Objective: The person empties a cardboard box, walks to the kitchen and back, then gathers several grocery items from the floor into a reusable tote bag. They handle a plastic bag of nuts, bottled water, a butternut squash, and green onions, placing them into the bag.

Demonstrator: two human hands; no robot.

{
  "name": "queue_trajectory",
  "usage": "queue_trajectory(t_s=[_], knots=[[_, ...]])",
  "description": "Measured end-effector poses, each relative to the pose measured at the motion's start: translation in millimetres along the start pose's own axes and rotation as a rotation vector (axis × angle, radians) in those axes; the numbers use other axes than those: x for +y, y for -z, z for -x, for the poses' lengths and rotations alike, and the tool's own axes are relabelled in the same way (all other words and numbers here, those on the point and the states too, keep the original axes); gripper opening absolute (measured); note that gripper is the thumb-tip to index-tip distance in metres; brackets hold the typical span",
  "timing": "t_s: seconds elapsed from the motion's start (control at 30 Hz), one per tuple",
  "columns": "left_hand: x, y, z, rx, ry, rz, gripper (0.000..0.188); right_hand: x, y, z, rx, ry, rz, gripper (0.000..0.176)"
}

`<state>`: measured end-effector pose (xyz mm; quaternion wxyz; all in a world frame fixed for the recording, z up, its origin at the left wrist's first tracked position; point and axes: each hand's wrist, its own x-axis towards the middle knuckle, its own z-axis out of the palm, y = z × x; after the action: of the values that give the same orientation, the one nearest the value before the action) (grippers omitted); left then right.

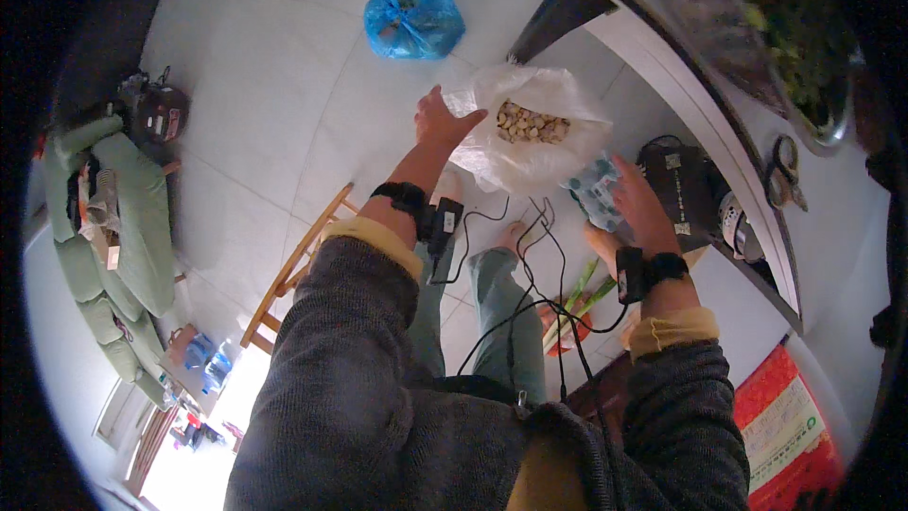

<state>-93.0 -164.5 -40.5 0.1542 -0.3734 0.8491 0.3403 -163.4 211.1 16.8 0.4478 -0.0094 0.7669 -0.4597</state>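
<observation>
An open white plastic sack point(489, 156) stands on the floor before me, with many small pale tan pieces point(532, 123) inside. At the sack's left edge is my left hand point(445, 119), thumb spread away from the fingers, with nothing seen in it. My right hand point(638, 193) is beside a clear plastic bag with green parts point(597, 188), at the sack's lower right. Its fingers overlap that bag; whether they grip it cannot be told. A tied blue plastic bag point(414, 18) lies on the floor beyond the sack.
A curved-looking table edge point(699, 78) runs along the right, with scissors point(784, 174) on top. Black cables point(528, 277) hang before my legs. A wooden ladder-like frame point(298, 266) is at left, green stalks point(578, 298) below right, a green sofa point(135, 220) far left.
</observation>
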Motion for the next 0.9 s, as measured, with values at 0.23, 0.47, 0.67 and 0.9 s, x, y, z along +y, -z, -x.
queue_trajectory(t_s=[0.23,0.47,0.67,0.9], knots=[[-21.0,-62.2,-12.3,-0.299,-0.006,0.033,0.092,40.8,-47.8,-93.1,-0.007,0.107,0.081,0.069],[-60.4,-30.3,31.4,-0.150,0.192,0.514,0.035,-9.0,-49.2,-17.4,0.263,0.200,0.397,0.075],[-29.4,71.5,98.8,-0.086,0.115,0.883,0.042,-15.3,-22.7,26.4,0.194,-0.036,-0.237,0.061],[-28.8,78.1,176.9,0.094,-0.010,0.363,0.037,-72.8,-57.4,21.2,0.306,-0.167,0.309,0.053]])
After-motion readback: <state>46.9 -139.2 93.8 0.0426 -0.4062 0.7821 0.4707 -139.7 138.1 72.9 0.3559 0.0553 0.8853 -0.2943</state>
